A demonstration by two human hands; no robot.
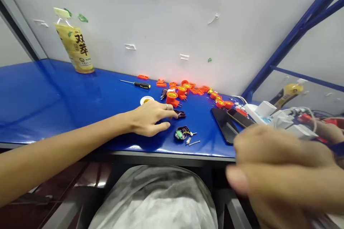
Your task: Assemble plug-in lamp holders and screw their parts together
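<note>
Dark casing piece (181, 114): Near the center of the frame, it lies on a blue tabletop (107, 94), partly covered by a reaching fingertip.
Left hand (152, 116): Stretched in from the left edge, a ring on one finger, it meets the piece with its fingers extended; the thumb is spread apart, and no grip shows.
Right hand (282, 171): Large and blurred at the lower right, it appears curled; whether the fingers hold anything, one cannot tell.
Step at the table: Contact with the casing piece seems to be the work of the moment. Lifting it would call for the thumb to close against the fingers.
Wired shell (179, 135): Just below the piece in the frame, it sits opened, wires out, with small loose parts (194, 143) beside it that a sweeping hand could scatter.
Orange sockets (172, 96): Clustered just above the piece, they crowd the far side of any reach.
Left of the cluster: A screwdriver (142, 85) lies near a white-rimmed disc (147, 100); a yellow drink bottle (77, 50) stands at the upper left.
Right side: Two dark phones (225, 125) and white chargers (265, 108) fill the space near the blurred hand.
</note>
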